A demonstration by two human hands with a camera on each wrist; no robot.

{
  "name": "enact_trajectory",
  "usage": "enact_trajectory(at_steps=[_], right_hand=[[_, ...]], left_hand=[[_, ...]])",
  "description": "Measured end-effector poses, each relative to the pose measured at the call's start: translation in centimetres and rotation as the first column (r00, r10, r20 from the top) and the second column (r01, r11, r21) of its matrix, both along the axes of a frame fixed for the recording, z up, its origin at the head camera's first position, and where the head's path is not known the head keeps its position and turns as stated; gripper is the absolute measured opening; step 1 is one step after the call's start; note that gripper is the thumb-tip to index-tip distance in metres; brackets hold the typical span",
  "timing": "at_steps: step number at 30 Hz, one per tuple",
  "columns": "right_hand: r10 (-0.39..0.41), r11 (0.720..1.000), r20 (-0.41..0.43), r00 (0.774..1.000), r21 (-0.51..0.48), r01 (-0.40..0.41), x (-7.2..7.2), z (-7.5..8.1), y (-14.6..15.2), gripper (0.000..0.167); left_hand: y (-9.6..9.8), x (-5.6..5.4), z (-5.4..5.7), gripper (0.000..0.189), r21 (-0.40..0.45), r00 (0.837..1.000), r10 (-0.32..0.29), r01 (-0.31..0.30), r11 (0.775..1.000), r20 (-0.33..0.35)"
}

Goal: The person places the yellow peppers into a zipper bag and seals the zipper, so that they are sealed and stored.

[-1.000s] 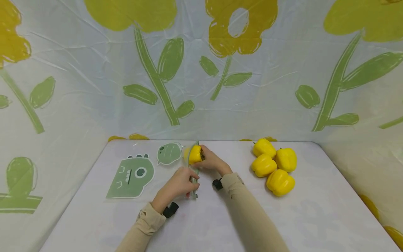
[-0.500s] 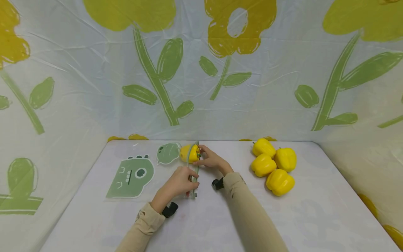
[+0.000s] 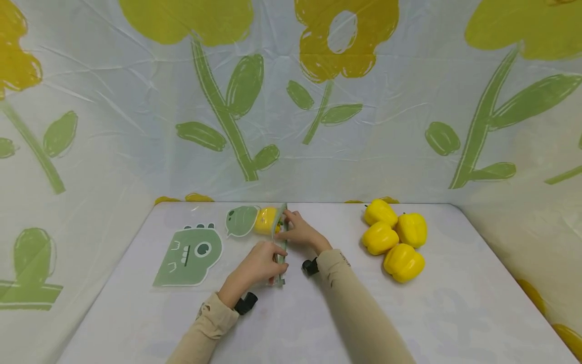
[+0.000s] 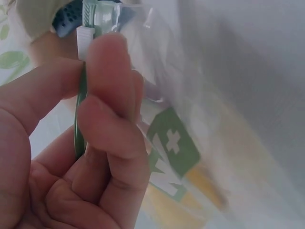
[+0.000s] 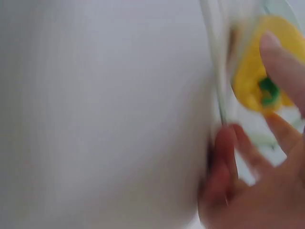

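In the head view, a yellow bell pepper [image 3: 265, 221] lies just inside the mouth of a clear zip bag [image 3: 243, 221] with a green cartoon print, its stem end facing right. My left hand [image 3: 260, 263] pinches the bag's green zip edge near the front. In the left wrist view, a white slider [image 4: 86, 43] sits on that edge by the fingertips. My right hand [image 3: 301, 230] is at the bag's mouth, its fingers spread out behind the pepper. The right wrist view shows the thumb over the pepper's face beside the green stem [image 5: 269, 91].
Several yellow bell peppers [image 3: 381, 238] lie grouped at the right of the white table [image 3: 345, 308]. Left of the bag's mouth, a large green monster-face print [image 3: 193, 257] shows flat on the tabletop. A flower-patterned curtain [image 3: 391, 126] stands behind and at both sides.
The yellow bell pepper has moved left, from the bag's mouth to inside it. My right hand has followed slightly left and its fingers have come off the pepper's sides. My left hand stays put.
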State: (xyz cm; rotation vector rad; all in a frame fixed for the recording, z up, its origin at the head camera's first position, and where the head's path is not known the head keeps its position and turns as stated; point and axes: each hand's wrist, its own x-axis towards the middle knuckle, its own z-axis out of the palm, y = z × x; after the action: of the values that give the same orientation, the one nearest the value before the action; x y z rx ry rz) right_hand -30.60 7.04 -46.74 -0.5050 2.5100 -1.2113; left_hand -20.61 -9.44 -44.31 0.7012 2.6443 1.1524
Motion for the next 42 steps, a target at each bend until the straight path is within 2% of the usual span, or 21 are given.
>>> enact_trajectory(at_steps=[4,6,9,13,16,19,23,27,31,34,38,42], right_hand=[[0.047,0.995,0.014,0.999,-0.092,-0.046,0.2,1.7,2.4,0.075],[0.065,0.994,-0.023,0.998,-0.088,-0.067,0.5,3.3,4.2,0.071],[0.067,0.997,-0.136,0.988,-0.029,-0.071,1.5,6.1,7.6,0.064],[-0.021,0.997,-0.254,0.967,0.067,0.039,3.3,8.9,13.2,0.057],[-0.132,0.975,-0.238,0.962,0.143,0.169,4.8,9.7,17.0,0.055],[-0.205,0.947,-0.187,0.961,0.21,0.243,5.9,9.8,19.8,0.055],[-0.208,0.928,-0.141,0.968,0.283,0.241,6.4,8.7,21.6,0.055],[-0.19,0.921,-0.119,0.974,0.323,0.219,6.4,7.5,21.9,0.059],[-0.178,0.916,-0.122,0.976,0.342,0.21,6.7,7.4,21.1,0.064],[-0.178,0.919,-0.112,0.978,0.337,0.206,7.0,7.4,20.1,0.068],[-0.162,0.939,-0.114,0.98,0.289,0.188,6.9,7.1,18.5,0.073],[-0.101,0.961,-0.154,0.983,0.242,0.136,6.4,6.3,16.9,0.073]], left_hand=[[0.0,-0.1,0.2,0.032,0.01,1.0,0.007,-0.007,1.0,0.006],[0.0,-0.2,0.2,0.032,0.011,1.0,0.013,-0.013,1.0,0.011],[-0.1,-0.2,0.1,0.033,0.013,1.0,0.019,-0.02,1.0,0.015],[-0.1,-0.1,0.0,0.034,0.026,0.999,0.025,-0.026,0.999,0.026],[-0.1,0.0,-0.1,0.035,0.036,0.999,0.024,-0.025,0.999,0.037],[-0.1,0.1,-0.1,0.035,0.04,0.999,0.024,-0.025,0.999,0.034],[-0.1,0.0,-0.1,0.034,0.04,0.999,0.022,-0.023,0.999,0.03],[-0.2,-0.1,-0.2,0.034,0.044,0.999,0.02,-0.022,0.999,0.04],[-0.2,-0.1,-0.3,0.034,0.043,0.999,0.026,-0.028,0.999,0.046],[-0.2,-0.1,-0.3,0.035,0.038,0.998,0.031,-0.033,0.999,0.051],[-0.2,0.0,-0.2,0.035,0.034,0.997,0.036,-0.038,0.999,0.062],[-0.3,0.0,-0.2,0.034,0.033,0.997,0.037,-0.039,0.999,0.068]])
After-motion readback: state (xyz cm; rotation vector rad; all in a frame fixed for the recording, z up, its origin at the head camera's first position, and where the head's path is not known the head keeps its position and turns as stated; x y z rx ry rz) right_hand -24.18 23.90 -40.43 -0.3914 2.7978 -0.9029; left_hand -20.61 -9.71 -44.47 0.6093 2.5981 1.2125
